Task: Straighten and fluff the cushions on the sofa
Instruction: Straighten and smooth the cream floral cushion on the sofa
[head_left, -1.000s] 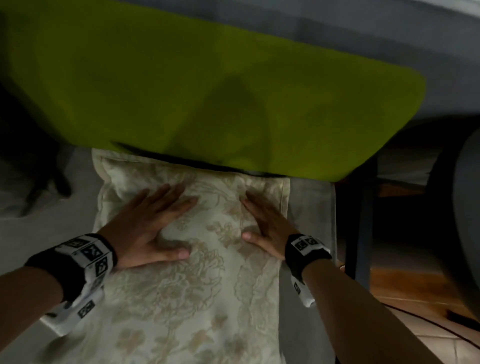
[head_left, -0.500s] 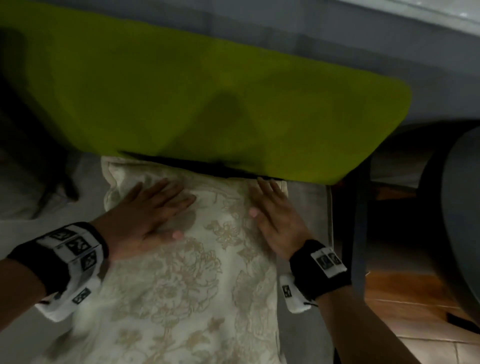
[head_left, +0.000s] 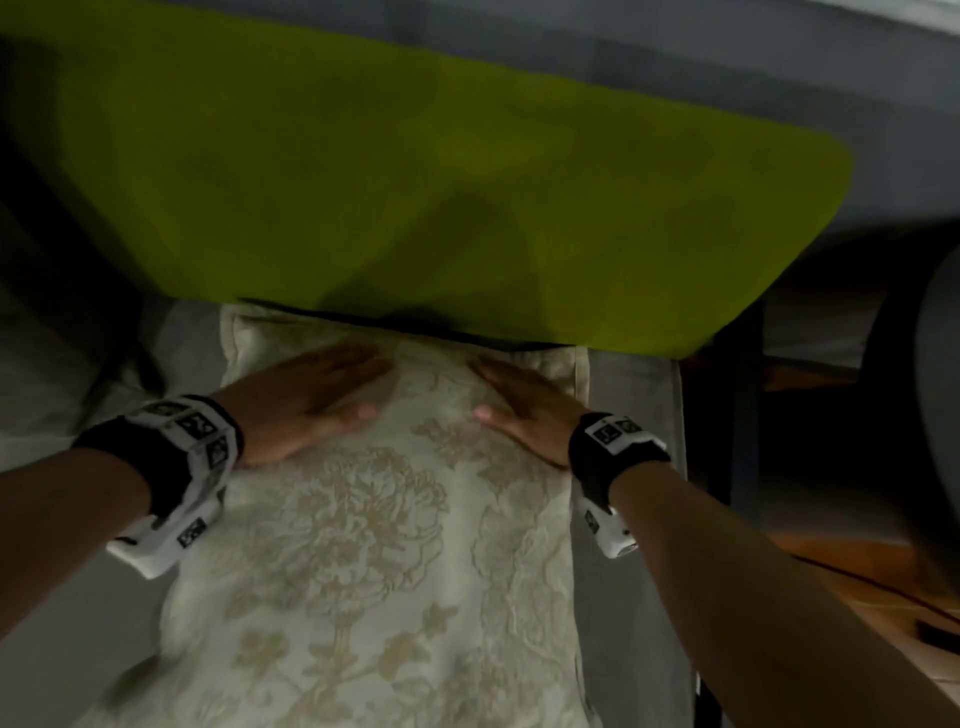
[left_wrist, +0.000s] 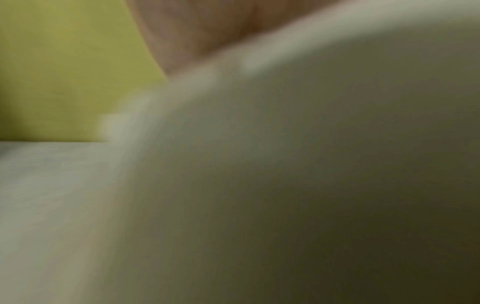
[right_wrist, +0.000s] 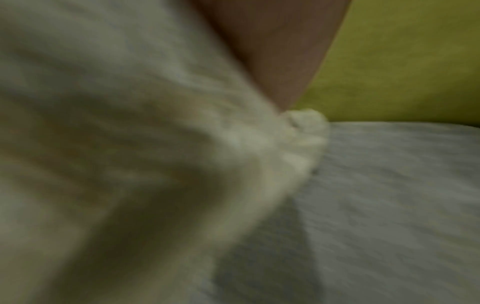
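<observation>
Big cream cushion with a tan flower pattern (head_left: 363, 545) lying flat on the grey sofa seat (head_left: 628, 415). Left hand (head_left: 301, 410) and right hand (head_left: 524, 410) pressing flat on its far end, fingers straight and close together. Right hand turned back straighter than half a second ago. Behind, long lime-green back cushion (head_left: 415, 171). Square black-and-white marks on the wrist bands (head_left: 192, 447), no words to read.

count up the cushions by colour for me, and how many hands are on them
Cream floral cushion: 1
Green cushion: 1
Hands pressing flat on the cream one: 2, left hand and right hand
Total: 2 cushions, 2 hands
</observation>
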